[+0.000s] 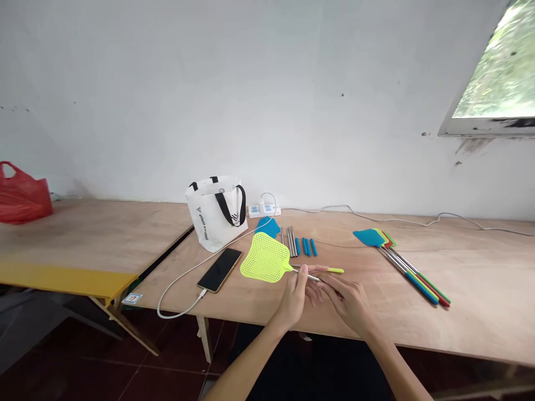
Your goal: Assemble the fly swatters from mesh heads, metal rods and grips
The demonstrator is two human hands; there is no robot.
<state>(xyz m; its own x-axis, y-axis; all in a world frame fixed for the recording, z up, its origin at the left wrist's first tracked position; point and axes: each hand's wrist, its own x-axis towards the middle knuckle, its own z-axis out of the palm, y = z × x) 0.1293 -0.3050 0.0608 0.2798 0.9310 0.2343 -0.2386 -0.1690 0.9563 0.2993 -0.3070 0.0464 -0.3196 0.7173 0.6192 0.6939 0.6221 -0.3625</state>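
Observation:
A yellow-green fly swatter head [265,258] with a perforated face sits on a thin metal rod above the near part of the table. My left hand [295,296] is closed around the rod just behind the head, thumb on top. Farther down the same rod, my right hand [350,301] pinches it near its end. A yellow-green handle [335,270] shows just beyond my fingers; what it joins is partly hidden. Behind the swatter lie several metal rods [291,240], loose blue handles [309,247] and blue swatter heads [268,226].
Several swatters with long handles [412,270] lie stacked at the right. To the left are a phone [219,270] on a white charging cable [169,289], a white bag [215,214] and a power strip [264,210]. A red bag [25,197] stands on the neighbouring table.

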